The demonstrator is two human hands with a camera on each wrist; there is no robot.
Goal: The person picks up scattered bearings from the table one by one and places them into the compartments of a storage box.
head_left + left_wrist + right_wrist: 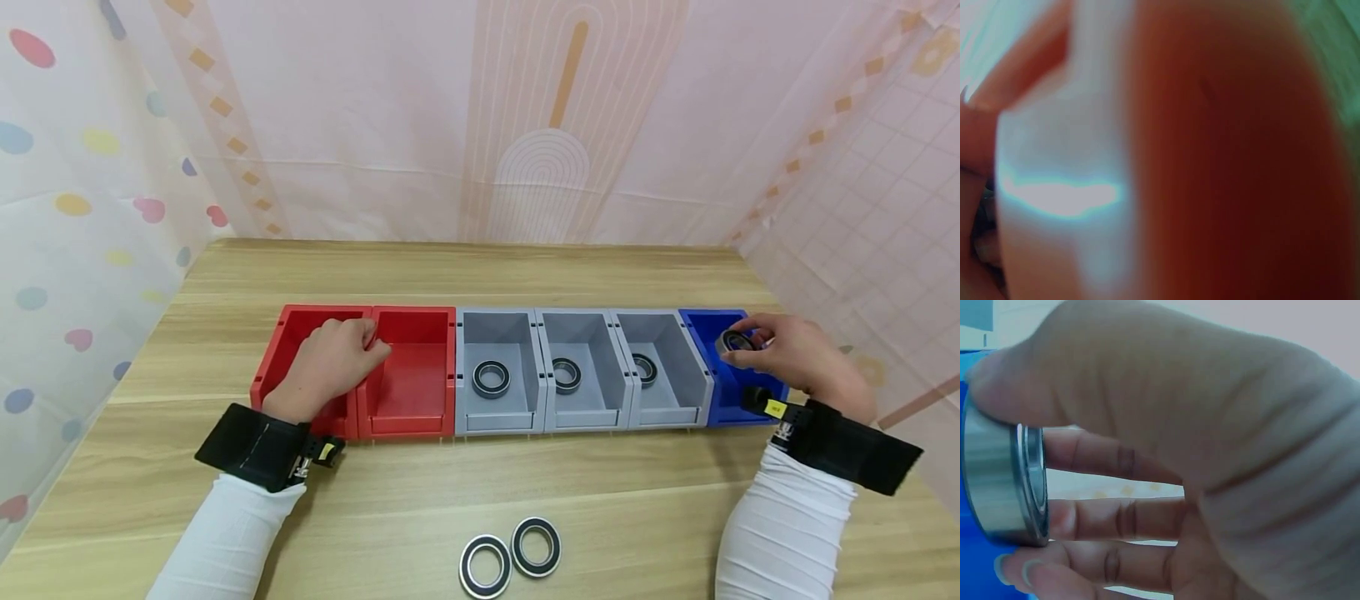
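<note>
A person stands at a wooden desk (420,492) with a row of six little bins on it. From the left there are two red bins, three grey bins and one blue bin (723,387), all side by side and touching.

The right hand (798,358) is over the blue bin. Its thumb and fingers (1110,519) pinch a round metal ring (737,341) by its edge. The ring is held up above the bin floor, tipped on its side. In the right wrist view the ring (1004,481) is shiny and silver, with blue behind it.

The left hand (330,367) rests on the wall between the first red bin (288,333) and the second red bin (412,375). Its fingers curl over the top of that wall. The left wrist view is just a red and white blur, so I cannot tell more from it.

Each grey bin has one black and silver ring lying flat in it: the first grey bin (491,329), the middle grey bin (570,329) and the last grey bin (660,329).

Two more rings (510,554) lie flat on the desk near the front edge, touching each other.
</note>
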